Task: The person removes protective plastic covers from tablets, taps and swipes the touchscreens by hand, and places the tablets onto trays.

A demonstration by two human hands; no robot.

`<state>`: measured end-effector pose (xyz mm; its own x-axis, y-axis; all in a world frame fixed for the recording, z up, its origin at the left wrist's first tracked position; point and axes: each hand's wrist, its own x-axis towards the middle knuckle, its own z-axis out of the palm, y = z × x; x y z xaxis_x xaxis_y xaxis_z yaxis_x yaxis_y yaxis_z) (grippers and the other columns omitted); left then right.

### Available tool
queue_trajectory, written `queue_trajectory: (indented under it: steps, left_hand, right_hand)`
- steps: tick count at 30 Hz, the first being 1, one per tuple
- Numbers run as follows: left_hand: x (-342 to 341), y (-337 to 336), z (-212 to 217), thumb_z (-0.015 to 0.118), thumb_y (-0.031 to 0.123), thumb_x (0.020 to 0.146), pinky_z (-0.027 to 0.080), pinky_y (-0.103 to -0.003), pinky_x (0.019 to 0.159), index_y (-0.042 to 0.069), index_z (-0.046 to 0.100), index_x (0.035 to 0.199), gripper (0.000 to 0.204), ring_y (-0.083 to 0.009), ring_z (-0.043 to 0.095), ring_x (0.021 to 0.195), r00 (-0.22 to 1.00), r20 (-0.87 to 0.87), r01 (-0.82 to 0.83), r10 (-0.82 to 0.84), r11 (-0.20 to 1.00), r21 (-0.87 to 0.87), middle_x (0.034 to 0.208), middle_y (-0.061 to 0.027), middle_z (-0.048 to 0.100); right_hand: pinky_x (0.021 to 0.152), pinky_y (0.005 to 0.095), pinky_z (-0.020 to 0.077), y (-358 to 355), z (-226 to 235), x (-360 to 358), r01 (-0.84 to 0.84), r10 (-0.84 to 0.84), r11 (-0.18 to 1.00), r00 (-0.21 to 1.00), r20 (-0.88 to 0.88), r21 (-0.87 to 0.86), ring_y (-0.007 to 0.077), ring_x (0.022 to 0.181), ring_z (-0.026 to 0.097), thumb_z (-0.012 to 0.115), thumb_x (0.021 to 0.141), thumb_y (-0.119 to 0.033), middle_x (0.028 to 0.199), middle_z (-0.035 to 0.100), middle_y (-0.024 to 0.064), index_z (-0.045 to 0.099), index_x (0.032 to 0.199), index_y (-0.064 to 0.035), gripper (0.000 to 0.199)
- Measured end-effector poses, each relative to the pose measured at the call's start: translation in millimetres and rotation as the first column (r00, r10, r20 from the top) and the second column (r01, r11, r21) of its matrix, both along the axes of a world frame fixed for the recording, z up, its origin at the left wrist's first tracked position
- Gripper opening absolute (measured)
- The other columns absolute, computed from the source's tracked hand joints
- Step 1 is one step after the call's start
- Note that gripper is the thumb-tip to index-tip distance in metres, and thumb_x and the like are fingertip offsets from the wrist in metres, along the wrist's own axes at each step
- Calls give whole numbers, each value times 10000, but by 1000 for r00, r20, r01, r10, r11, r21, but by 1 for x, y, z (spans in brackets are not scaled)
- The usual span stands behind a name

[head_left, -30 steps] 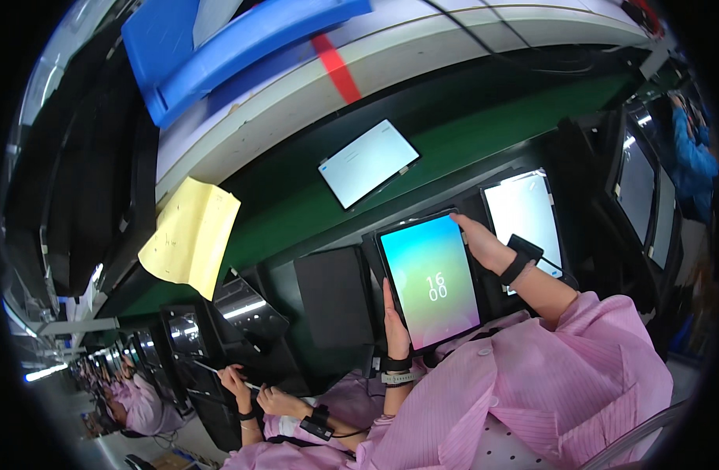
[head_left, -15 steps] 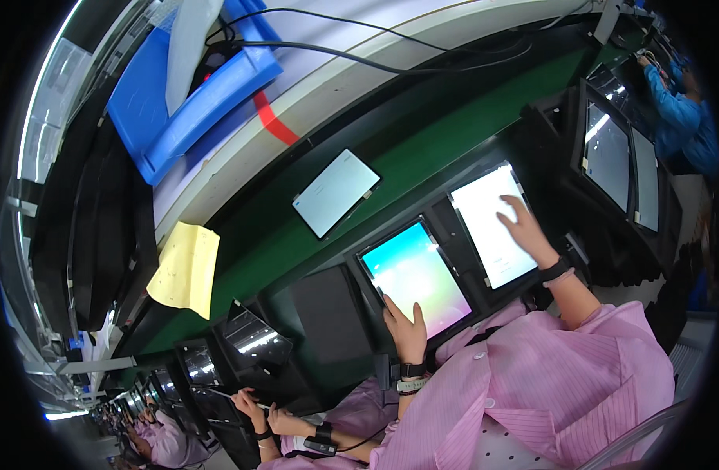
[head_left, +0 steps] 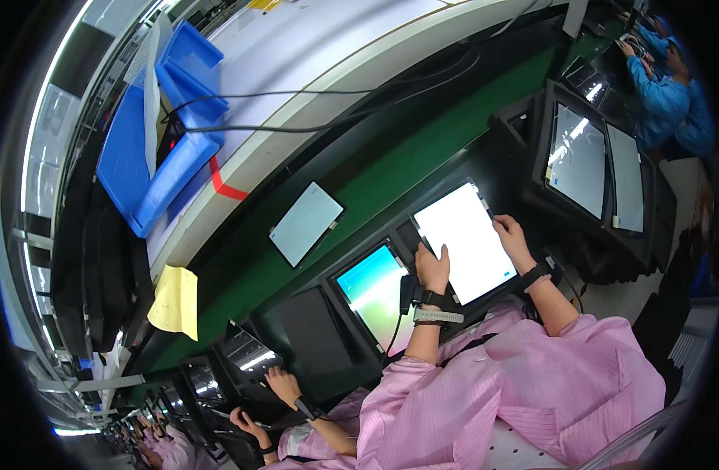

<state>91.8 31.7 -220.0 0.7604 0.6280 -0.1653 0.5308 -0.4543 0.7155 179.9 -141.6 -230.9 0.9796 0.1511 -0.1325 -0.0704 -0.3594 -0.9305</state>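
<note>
White-lit tablet [head_left: 463,239] between my left grip [head_left: 432,272] and right grip [head_left: 516,244]

The glowing screen sits right in front of me, at the near side of the green desk [head_left: 402,159], with one of my hands at each long edge. On its screen I can make out a small blue mark [head_left: 507,274] near the lower right corner; any finer print is lost in the glare. The panel itself is a plain bright white rectangle with a thin dark border, tilted a little in my view.

My left grip has its thumb apart from the fingers, the thumb over the screen's left edge and the fingers outside it. My right grip curls its fingers at the right edge. I can't tell whether either one is clamped on the tablet.

Just left of it is a colourful tablet [head_left: 367,290], shading from blue to yellowish green, partly behind my left wrist. Beyond, a third tablet [head_left: 306,223] lies on the green surface, pale grey, its faint marks too small to read. Farther left hangs a creased yellow paper [head_left: 174,304]. Past that stands a blue bin [head_left: 170,182], with red tape [head_left: 227,188] near it.
</note>
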Motion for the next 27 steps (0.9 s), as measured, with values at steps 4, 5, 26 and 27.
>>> queue_trajectory:
  steps: [4, 5, 26, 27]
  left_hand:
    - [-9, 8, 27, 613, 298, 776, 390, -328, 562, -37, 496, 767, 355, -215, 475, 585, 969, 181, -97, 170, 930, -355, 634, -105, 494]
    - [-13, 4, 43, 615, 310, 781, 336, -290, 510, -15, 434, 678, 386, -147, 372, 542, 948, 271, -56, 170, 922, -382, 558, -50, 398]
    - [-81, -7, 140, 436, 126, 890, 386, -286, 469, -36, 552, 764, 235, -195, 538, 491, 926, 373, 16, -56, 994, 109, 567, -127, 550]
    - [-82, -9, 140, 429, 122, 892, 382, -274, 465, -43, 562, 773, 243, -163, 521, 481, 924, 380, -11, -52, 987, 161, 562, -115, 549]
  right_hand:
    - [798, 288, 398, 5, 15, 5, -16, 13, 999, 995, 100, 29, 235, 871, 534, 550, 823, -193, 888, 556, 128, 568, 855, 42, 238]
    - [727, 248, 399, 6, 27, 5, 0, -9, 987, 998, 54, 159, 154, 780, 515, 542, 842, -230, 791, 529, 58, 548, 828, 21, 252]
    - [510, 198, 301, -3, 59, -4, -337, 450, 796, 885, -120, 503, 14, 610, 368, 551, 858, -256, 674, 462, -81, 588, 824, -14, 247]
    - [511, 198, 296, -1, 56, -8, -282, 394, 798, 913, -107, 532, 14, 613, 364, 554, 856, -258, 672, 455, -81, 589, 819, -17, 247]
